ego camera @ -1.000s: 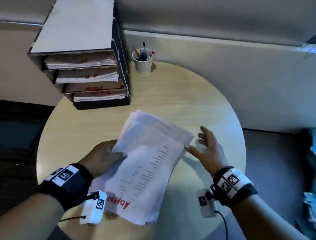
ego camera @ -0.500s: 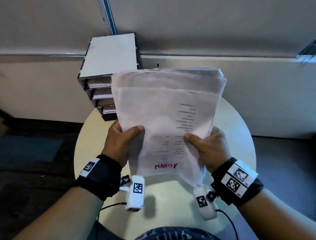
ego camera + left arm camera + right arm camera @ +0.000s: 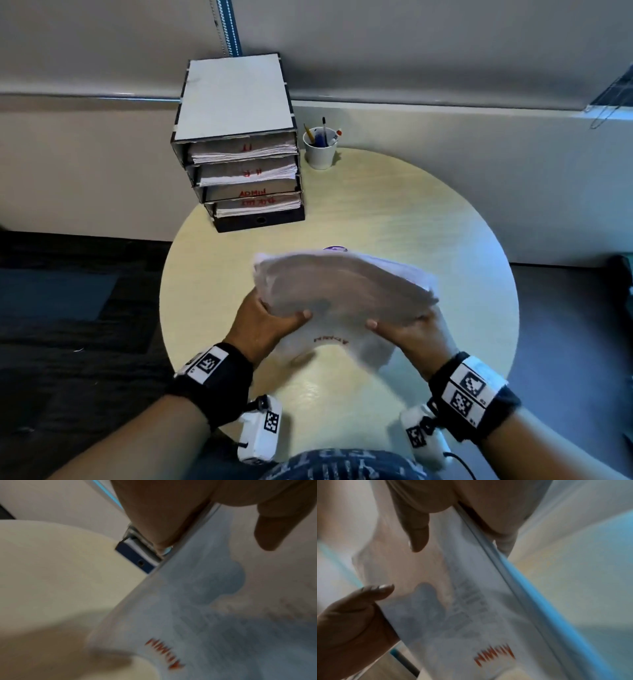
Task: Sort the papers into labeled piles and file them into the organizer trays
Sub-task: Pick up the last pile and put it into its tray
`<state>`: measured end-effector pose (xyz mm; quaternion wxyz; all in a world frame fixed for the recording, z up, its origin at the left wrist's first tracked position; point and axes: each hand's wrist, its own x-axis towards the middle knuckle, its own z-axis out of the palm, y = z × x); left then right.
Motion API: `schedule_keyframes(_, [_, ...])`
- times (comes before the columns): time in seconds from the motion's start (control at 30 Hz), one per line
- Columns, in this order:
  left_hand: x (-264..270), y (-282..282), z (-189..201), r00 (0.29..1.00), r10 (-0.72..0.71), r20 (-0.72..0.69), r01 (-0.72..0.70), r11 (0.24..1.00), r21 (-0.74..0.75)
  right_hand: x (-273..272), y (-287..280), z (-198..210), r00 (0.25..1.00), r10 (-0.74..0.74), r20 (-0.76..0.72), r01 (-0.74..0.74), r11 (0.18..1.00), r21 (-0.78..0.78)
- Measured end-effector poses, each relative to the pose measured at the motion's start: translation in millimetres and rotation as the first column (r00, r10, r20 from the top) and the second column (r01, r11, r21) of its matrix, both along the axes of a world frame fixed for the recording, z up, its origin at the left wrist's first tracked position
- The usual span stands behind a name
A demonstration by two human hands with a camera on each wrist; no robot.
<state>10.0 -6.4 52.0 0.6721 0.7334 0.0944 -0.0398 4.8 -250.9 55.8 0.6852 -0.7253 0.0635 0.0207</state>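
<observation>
The round, pale wood surface (image 3: 428, 222) is filling the middle of the head view, standing against a light wall. At its far left edge the organizer (image 3: 236, 144) is sitting upright, a dark frame with a pale top board and four stacked trays facing the person. Each tray is carrying paper with red lettering on the front; the third one down is reading ADMIN, and the other labels are too blurred to read.

Above the near half of the surface, the stack of papers (image 3: 342, 294) is being held in the air, bowed so its far edge is arching upward and its near edge is curling down. Red lettering is showing upside down near that lower edge, and motion blur is smearing the printed lines.

The left hand (image 3: 267, 322) is gripping the stack's left side, thumb on top and fingers underneath. The right hand (image 3: 411, 332) is gripping the right side the same way, thumb pressing on the top sheet.

Just right of the organizer, a white cup (image 3: 320, 149) is standing upright with pens and a pencil in it.
</observation>
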Motion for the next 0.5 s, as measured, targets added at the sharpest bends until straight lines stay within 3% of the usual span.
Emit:
schedule_keyframes(0.13, [-1.6, -7.0, -11.9, 0.999, -0.028, -0.017, 0.028, 1.0, -0.012, -3.7, 8.8, -11.7, 0.994, -0.066, -0.089, 0.076, 0.99, 0.122])
schedule_keyframes(0.23, [4.7, -6.8, -8.8, 1.0, -0.017, -0.025, 0.017, 1.0, -0.013, 1.7, 9.0, -11.5, 0.981, -0.107, -0.161, 0.123, 0.988, 0.092])
schedule_keyframes(0.37, [16.7, -2.9, 12.9, 1.0, -0.006, -0.023, 0.006, 1.0, 0.02, 9.9, -1.4, 3.4, 0.985, -0.029, -0.17, 0.036, 0.999, 0.039])
schedule_keyframes(0.43, [21.4, 1.4, 29.7, 0.999, 0.03, 0.04, -0.027, 0.997, -0.072, 13.7, -16.0, 13.9, 0.985, 0.09, -0.15, -0.084, 0.995, 0.051])
schedule_keyframes(0.5, [25.7, 7.4, 42.9, 0.994, 0.094, 0.06, -0.074, 0.958, -0.277, 12.0, -33.9, 22.1, 0.972, 0.184, -0.144, -0.162, 0.975, 0.154])
